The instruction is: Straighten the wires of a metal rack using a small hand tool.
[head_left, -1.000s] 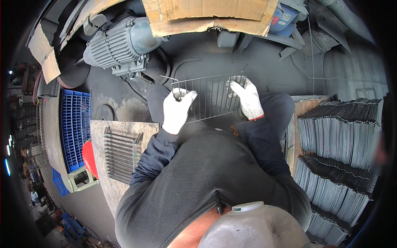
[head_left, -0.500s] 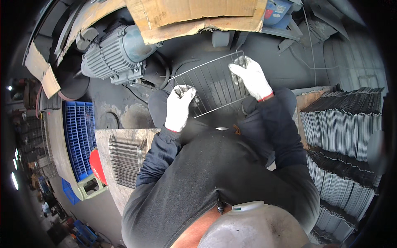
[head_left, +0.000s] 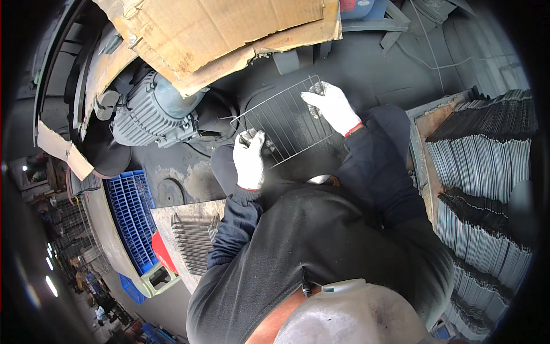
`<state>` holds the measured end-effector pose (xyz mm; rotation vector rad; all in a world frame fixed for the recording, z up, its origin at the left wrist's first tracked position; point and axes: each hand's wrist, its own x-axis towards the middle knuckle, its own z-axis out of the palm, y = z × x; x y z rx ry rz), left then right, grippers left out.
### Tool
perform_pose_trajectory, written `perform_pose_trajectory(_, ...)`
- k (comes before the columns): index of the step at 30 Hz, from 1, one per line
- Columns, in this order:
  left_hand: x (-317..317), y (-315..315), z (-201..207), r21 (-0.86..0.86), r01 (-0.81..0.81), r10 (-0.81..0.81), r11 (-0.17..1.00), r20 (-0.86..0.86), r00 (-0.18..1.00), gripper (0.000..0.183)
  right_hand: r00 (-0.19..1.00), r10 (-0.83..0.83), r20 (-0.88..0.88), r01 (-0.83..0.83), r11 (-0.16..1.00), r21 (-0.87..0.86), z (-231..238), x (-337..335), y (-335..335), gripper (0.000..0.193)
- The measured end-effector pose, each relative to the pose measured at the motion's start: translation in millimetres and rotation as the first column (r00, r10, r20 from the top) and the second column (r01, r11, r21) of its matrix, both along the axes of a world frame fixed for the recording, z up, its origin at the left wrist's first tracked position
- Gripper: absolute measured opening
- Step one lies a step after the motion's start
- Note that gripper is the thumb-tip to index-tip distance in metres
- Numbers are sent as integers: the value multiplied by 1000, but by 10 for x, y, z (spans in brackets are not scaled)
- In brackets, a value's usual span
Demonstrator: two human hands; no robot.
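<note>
A rectangular wire rack (head_left: 289, 123) with thin parallel bars is held up in front of me, slanting up toward the right. My left hand (head_left: 250, 159), in a white glove with darkened fingertips, grips its near left end, the fingers curled round the edge. At the opposite end my right hand (head_left: 332, 108), gloved the same way, pinches the rack near its far right corner. Beside my left elbow, a small pile of wire racks (head_left: 193, 243) lies on a board (head_left: 166, 217).
A grey ribbed motor (head_left: 150, 114) stands at the far left, partly under a cardboard sheet (head_left: 229, 28). Tall stacks of wire racks (head_left: 481, 172) rise at my right. On the left are a blue plastic crate (head_left: 130, 212), a red object (head_left: 164, 251) and a pale green stool (head_left: 157, 281).
The view has turned, so the surroundings appear rotated and shifted. Both hands still hold the rack, now tilted a little more steeply in the picture.
</note>
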<state>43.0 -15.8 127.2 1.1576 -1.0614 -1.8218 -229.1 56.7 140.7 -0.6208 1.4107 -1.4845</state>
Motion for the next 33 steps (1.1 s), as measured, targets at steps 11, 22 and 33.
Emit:
perform_pose_trajectory(11, -447, -63, -154, 46, 268, -271, 962, 116, 955, 11, 983, -153, -98, 169, 967, 191, -139, -332, 284, 13)
perform_pose_trajectory(22, -896, -80, -95, 44, 230, -225, 972, -94, 970, 27, 986, -111, -127, 137, 966, 219, 70, -653, 466, 12)
perform_pose_trajectory(33, -1219, -268, -31, 12, 275, -275, 961, -1, 961, 21, 946, -209, -247, 239, 966, 100, 157, -789, 457, 14)
